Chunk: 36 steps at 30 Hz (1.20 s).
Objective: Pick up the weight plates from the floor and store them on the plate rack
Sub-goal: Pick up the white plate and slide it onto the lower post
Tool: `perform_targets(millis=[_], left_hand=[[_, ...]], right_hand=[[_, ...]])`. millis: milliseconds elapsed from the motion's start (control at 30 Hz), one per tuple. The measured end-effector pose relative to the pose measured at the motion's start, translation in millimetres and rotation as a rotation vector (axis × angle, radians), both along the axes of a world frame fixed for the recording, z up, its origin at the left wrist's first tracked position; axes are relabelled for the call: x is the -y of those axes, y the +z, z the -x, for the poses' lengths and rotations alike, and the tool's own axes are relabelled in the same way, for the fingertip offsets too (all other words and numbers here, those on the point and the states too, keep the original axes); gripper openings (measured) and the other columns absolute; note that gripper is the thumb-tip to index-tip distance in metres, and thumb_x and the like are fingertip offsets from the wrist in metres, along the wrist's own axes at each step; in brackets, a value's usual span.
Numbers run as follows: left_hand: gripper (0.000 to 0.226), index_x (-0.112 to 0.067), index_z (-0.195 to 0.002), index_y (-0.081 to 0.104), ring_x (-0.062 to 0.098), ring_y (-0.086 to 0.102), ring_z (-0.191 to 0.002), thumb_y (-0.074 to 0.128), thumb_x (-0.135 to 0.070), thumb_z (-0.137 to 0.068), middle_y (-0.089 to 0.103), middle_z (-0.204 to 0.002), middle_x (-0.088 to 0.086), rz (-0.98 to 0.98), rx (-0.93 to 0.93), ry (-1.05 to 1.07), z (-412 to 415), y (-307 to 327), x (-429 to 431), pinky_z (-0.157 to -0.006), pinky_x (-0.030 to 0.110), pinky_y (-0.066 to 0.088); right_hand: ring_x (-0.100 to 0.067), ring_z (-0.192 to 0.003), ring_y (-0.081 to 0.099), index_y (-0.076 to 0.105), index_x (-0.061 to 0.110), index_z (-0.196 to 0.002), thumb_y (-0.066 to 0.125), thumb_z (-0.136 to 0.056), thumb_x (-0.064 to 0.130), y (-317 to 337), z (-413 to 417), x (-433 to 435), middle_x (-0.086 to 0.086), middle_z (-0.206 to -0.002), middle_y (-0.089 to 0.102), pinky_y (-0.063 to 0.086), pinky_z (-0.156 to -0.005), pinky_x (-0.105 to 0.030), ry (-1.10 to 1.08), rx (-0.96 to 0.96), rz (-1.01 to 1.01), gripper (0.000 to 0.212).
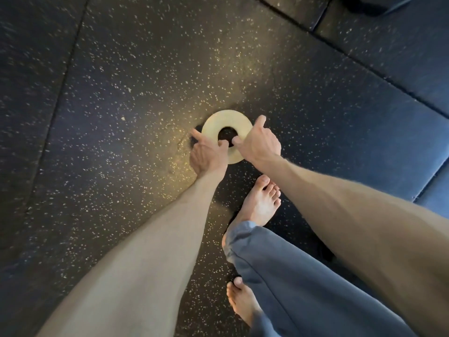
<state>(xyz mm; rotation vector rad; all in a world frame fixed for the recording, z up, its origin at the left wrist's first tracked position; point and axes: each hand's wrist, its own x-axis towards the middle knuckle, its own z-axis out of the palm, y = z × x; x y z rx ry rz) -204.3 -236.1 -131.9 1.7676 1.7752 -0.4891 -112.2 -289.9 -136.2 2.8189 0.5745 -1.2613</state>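
Note:
A small pale yellow weight plate [226, 119] with a round centre hole lies on the dark speckled rubber floor [121, 93]. My left hand [206, 153] is on its left side, one finger curled into the hole and another stretched along the outer rim. On the plate's right side my right hand [258, 142] has a finger hooked at the hole's edge and the thumb raised at the outer rim. Both hands cover the plate's near half. Whether the plate is off the floor I cannot tell. No plate rack is in view.
My bare feet [260, 203] stand just below the plate, one leg in blue-grey trousers [303, 276]. Blue padded mats [388, 93] border the rubber floor at the right and top right. A dark object sits at the top right corner.

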Motion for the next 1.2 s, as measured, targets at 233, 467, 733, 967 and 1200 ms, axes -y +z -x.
perform_targets(millis=[233,467,733,967,1200], left_hand=[[0.061,-0.010,-0.115,0.065,0.030,0.067,-0.098,0.066,-0.058,-0.078,0.071,-0.108,0.008,0.197,-0.042,-0.167,11,115,9,-0.084,0.038,0.054],[0.067,-0.013,-0.102,0.065,0.031,0.072,-0.072,0.053,-0.068,-0.066,0.074,-0.082,0.008,0.202,0.026,-0.324,17,314,19,-0.075,0.040,0.060],[0.051,-0.012,-0.094,0.068,0.027,0.072,-0.062,0.055,-0.053,-0.066,0.073,-0.079,0.007,0.231,0.022,-0.642,50,514,65,-0.064,0.035,0.062],[0.045,-0.013,-0.110,0.053,0.015,0.064,-0.040,0.063,-0.047,-0.083,0.070,-0.096,0.006,0.304,0.083,-1.005,78,626,171,-0.042,0.020,0.043],[0.039,-0.012,-0.107,0.051,0.016,0.066,-0.046,0.063,-0.043,-0.087,0.070,-0.090,0.009,0.420,0.122,-1.325,90,674,316,-0.033,0.020,0.042]], right_hand=[[-0.025,-0.081,0.056,0.055,0.006,-0.120,0.060,-0.085,0.049,133,5,46,-0.008,-0.105,0.066,0.045,-0.068,-0.035,-0.128,-0.110,0.077,0.056],[-0.035,-0.111,0.061,0.045,0.000,-0.130,0.066,-0.086,0.041,334,23,74,-0.018,-0.124,0.061,0.053,-0.088,-0.043,-0.492,-0.227,-0.081,0.063],[-0.030,-0.105,0.063,0.046,-0.004,-0.131,0.068,-0.085,0.033,525,103,151,-0.018,-0.125,0.061,0.054,-0.076,-0.029,-0.900,-0.205,-0.308,0.063],[-0.020,-0.080,0.064,0.043,0.002,-0.131,0.071,-0.086,0.028,627,185,272,-0.011,-0.114,0.058,0.055,-0.046,-0.024,-1.320,-0.108,-0.456,0.059],[-0.028,-0.097,0.068,0.055,0.002,-0.122,0.073,-0.059,0.054,650,252,417,-0.012,-0.110,0.064,0.062,-0.069,-0.046,-1.599,0.072,-0.540,0.084]])
